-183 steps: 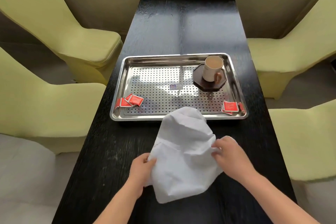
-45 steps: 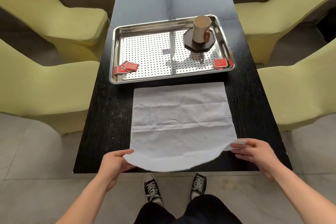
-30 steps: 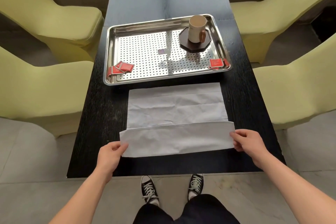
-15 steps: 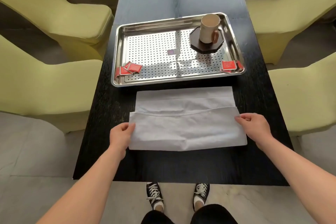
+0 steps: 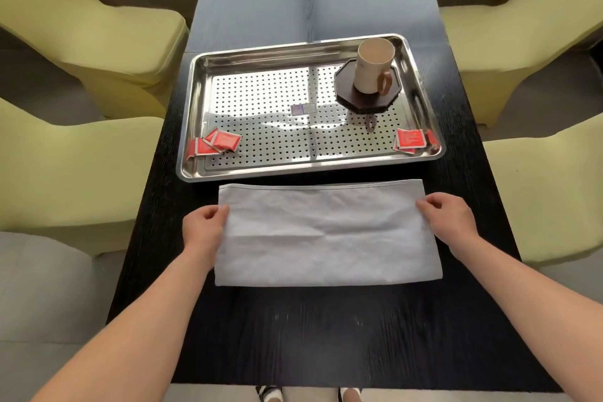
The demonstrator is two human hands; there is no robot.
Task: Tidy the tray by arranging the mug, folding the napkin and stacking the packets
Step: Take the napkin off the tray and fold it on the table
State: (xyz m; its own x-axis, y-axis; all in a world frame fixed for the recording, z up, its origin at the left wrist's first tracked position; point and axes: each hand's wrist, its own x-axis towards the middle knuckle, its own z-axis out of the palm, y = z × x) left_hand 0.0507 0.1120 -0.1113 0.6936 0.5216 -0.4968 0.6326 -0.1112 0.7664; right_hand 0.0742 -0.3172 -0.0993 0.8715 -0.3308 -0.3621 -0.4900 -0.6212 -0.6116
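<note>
On a black table (image 5: 313, 330) just short of a steel tray (image 5: 192, 127), a left hand (image 5: 204, 230) and right hand (image 5: 448, 217) pinch the short ends of a white napkin (image 5: 326, 235), folded once into a flat band; further folds look due. On the tray, the mug (image 5: 372, 70) stands upright on a dark coaster (image 5: 346, 88) at the far right corner, apparently arranged. Red packets lie unstacked, one cluster at the near left (image 5: 217, 142), another near right (image 5: 411, 140).
</note>
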